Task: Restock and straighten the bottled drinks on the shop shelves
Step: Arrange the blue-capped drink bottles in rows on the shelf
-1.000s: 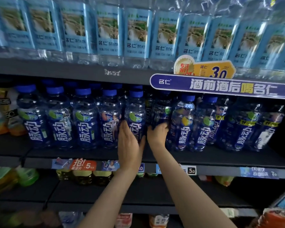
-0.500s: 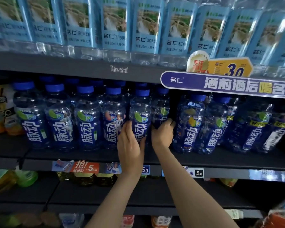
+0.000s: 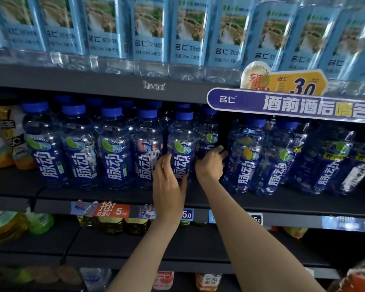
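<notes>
Several blue-capped bottles with dark blue labels stand in rows on the middle shelf (image 3: 114, 197). My left hand (image 3: 169, 182) grips the front bottle (image 3: 182, 148) of the fifth row from its left side. Just right of it, my right hand (image 3: 210, 165) curls its fingers round a bottle (image 3: 207, 138) standing one place behind, reaching into a dark gap. To the right of the gap stands another group of blue bottles (image 3: 244, 157), some of them tilted.
Clear water bottles with pale blue labels (image 3: 148, 28) fill the top shelf. A purple banner (image 3: 293, 106) and yellow price tag (image 3: 297, 85) hang on its edge. Yellow-and-white bottles (image 3: 4, 135) stand far left. Yellow and green drinks (image 3: 114, 224) sit on the lower shelf.
The view has shifted slightly down and right. Both hands stay on the same two bottles; my right hand has reached a little deeper into the gap.
</notes>
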